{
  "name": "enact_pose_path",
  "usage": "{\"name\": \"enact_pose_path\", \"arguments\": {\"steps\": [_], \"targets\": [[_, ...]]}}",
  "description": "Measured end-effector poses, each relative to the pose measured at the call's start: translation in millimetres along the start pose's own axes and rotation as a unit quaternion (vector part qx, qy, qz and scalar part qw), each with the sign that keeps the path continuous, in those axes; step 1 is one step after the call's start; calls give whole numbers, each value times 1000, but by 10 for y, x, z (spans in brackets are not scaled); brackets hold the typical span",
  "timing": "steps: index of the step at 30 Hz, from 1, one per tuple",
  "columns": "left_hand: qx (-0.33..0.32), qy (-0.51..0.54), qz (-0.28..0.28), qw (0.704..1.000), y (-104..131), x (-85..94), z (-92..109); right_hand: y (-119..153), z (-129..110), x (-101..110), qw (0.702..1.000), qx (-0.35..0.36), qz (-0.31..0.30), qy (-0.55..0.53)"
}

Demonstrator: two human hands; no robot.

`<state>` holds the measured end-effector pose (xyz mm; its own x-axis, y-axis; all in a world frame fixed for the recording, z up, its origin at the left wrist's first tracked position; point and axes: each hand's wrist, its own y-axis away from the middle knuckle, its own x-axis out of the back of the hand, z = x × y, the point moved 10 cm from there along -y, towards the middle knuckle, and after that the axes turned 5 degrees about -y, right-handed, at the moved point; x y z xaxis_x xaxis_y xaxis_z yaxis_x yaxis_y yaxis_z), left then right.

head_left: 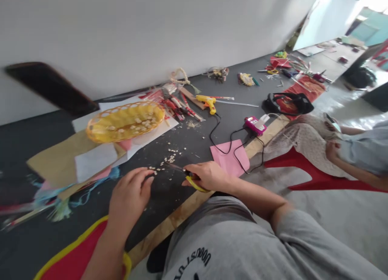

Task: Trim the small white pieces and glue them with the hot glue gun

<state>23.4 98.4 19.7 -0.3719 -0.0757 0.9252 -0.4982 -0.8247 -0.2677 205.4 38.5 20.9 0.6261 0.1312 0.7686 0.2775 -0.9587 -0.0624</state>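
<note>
My right hand [212, 175] is wrapped round the yellow-and-black handles of a pair of scissors [197, 184]. Their blurred blades point left, over small pale pieces [171, 155] scattered on the dark table. At the left of these bits is my left hand [130, 191], thumb and forefinger drawn together by the nearest ones. Whatever is between those fingertips is too small to make out. Beyond it, a yellow oval basket [100, 128] holds more pale pieces and rests on sheets of paper.
A yellow glue gun [209, 103] lies behind, its black cord running near a magenta power strip [256, 125]. Pink paper [229, 154] lies by the table edge. Red-and-white packaged sticks [178, 106] lie near the wall. Another person [357, 150] sits at right.
</note>
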Motion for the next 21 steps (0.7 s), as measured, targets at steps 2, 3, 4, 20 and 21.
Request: {"name": "enact_pose_path", "arguments": {"steps": [2, 3, 4, 20, 21], "targets": [[15, -11, 16, 1000, 61, 93, 29, 45, 26, 10, 1000, -5, 10, 2], [19, -15, 24, 999, 94, 150, 54, 65, 40, 30, 1000, -6, 15, 5], [23, -19, 32, 999, 130, 211, 80, 83, 53, 56, 1000, -4, 19, 7], [280, -27, 144, 949, 1527, 1149, -63, 231, -225, 147, 994, 88, -6, 64], [287, -25, 145, 947, 1605, 1146, -61, 256, -262, 126, 993, 93, -9, 66]]}}
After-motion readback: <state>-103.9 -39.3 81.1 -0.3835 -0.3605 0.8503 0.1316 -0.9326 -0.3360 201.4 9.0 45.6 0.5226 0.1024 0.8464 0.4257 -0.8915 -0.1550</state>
